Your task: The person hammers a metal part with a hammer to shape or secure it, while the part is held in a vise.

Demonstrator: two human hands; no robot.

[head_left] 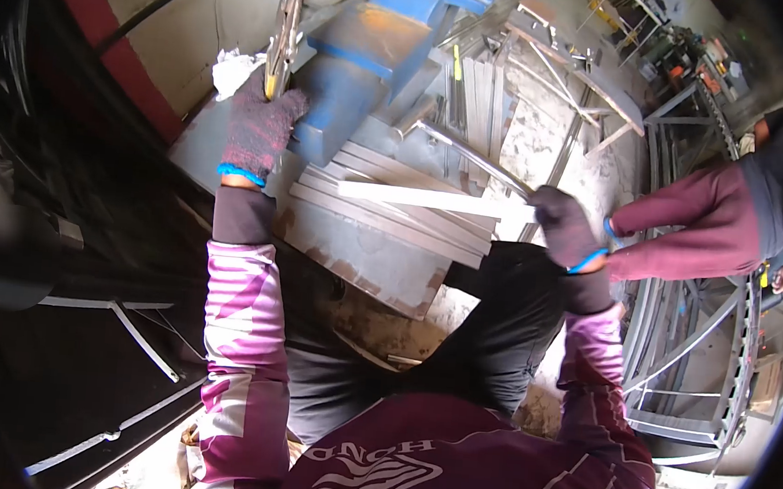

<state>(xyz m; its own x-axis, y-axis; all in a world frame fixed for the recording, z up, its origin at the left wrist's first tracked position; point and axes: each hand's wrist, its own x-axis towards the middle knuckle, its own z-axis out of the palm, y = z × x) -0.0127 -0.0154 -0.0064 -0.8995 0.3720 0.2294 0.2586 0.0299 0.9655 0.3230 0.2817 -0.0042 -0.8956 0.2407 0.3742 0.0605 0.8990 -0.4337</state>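
My left hand [258,124], in a dark knit glove with a blue cuff edge, is closed around a pair of locking pliers [286,34] whose jaws point away from me. Just right of it stands a blue bench vise [344,84] with a rusty patch on top. My right hand [566,229], gloved the same way, grips the end of a hammer [472,152]. The hammer's head points left, over the bench near the vise. Below it, several flat metal bars [385,209] lie side by side, and one shines bright white [427,199].
The vise and bars rest on a metal bench [363,256]. More strips [483,109] stand beyond the hammer. A person in maroon trousers [696,227] is at the right, near a metal frame [688,397]. A crumpled white piece [234,71] lies behind my left hand.
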